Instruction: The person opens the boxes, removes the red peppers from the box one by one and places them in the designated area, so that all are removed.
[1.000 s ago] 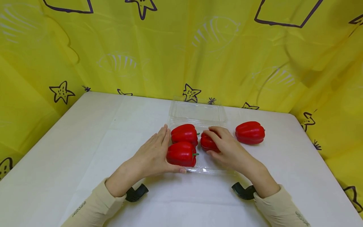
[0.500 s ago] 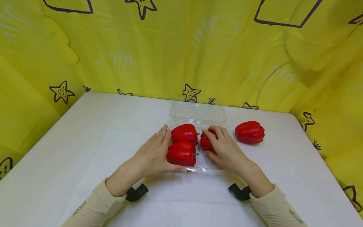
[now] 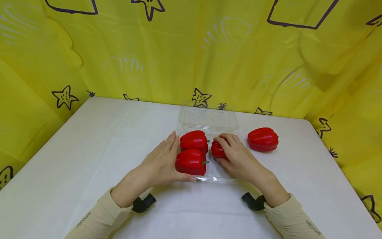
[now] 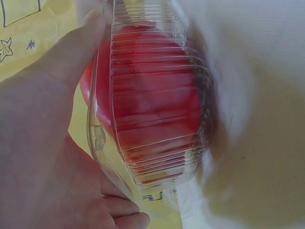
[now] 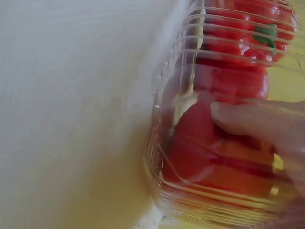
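A clear plastic clamshell box (image 3: pixel 215 179) holds two red bell peppers at its left side, a rear pepper (image 3: pixel 192 140) and a front pepper (image 3: pixel 190 162), their green stems facing right. Along the box's left wall lies my left hand (image 3: pixel 158 166), fingers straight and thumb stretched over the front rim. My right hand (image 3: pixel 237 156) grips a third bell pepper (image 3: pixel 218 150) inside the box, just right of the others and partly hidden by the fingers. Seen through the wall in the right wrist view, my thumb presses this red pepper (image 5: pixel 205 152).
The box's lid (image 3: pixel 209 119) lies folded back behind it. Another red bell pepper (image 3: pixel 262 139) lies on the white table (image 3: pixel 89 149), right of the box. A yellow patterned curtain (image 3: pixel 167 59) closes off the back and sides.
My right hand has shifted slightly left and forward, still holding the pepper in the box. The left hand and the other peppers stay where they were.
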`<state>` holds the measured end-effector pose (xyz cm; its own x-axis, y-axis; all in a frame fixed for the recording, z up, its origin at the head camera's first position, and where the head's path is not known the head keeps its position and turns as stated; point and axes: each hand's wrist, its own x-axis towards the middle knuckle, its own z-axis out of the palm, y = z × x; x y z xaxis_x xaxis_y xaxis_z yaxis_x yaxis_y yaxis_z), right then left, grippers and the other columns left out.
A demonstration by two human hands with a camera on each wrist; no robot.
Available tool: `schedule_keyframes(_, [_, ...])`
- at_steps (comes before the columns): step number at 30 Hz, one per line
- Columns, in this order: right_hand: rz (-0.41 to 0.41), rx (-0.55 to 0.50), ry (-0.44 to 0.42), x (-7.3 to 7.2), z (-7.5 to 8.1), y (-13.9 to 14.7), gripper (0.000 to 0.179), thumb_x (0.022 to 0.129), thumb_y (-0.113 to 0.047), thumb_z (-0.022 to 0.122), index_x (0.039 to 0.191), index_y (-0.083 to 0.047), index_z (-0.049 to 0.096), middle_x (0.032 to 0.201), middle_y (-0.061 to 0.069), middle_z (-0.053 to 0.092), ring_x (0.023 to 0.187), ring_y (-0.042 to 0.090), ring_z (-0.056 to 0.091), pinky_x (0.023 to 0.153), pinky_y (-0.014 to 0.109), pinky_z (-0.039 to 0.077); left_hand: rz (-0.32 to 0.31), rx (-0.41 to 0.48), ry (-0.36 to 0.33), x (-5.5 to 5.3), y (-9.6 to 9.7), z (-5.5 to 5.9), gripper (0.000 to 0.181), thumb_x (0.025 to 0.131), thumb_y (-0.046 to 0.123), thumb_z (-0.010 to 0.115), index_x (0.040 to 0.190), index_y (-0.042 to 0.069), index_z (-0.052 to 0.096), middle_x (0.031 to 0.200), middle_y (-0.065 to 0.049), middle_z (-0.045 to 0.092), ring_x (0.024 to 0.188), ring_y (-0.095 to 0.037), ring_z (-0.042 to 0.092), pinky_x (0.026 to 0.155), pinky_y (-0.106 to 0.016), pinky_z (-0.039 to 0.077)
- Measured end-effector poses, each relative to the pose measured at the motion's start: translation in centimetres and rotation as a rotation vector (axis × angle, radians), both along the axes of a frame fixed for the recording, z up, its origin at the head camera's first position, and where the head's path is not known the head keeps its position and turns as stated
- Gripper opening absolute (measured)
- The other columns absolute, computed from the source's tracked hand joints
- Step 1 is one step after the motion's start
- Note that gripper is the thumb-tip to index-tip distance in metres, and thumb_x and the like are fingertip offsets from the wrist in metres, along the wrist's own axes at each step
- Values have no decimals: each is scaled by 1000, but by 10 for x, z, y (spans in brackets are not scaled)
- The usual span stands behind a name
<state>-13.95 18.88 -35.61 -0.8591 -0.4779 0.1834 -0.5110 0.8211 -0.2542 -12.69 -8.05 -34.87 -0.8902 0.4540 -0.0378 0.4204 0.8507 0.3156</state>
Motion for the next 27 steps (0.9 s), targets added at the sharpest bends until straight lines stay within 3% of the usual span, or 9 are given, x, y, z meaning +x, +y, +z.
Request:
schedule_keyframes(12, [23,-30,43,3,8,2,68,80,-18,83,138,-9,50,136,11,53,129,29,48,93,47,58,-6,4,3,0,0,0,131,67,79,69,157,-1,17,166,-19,14,152,-36,22,120,-50,30])
schedule_keyframes(27, [36,-77,186,7,29,12,67,79,-9,82,137,-3,49,137,16,52,129,33,49,93,51,56,6,4,-3,1,1,1,130,67,76,72,157,0,18,166,-18,15,152,-36,22,118,-52,33])
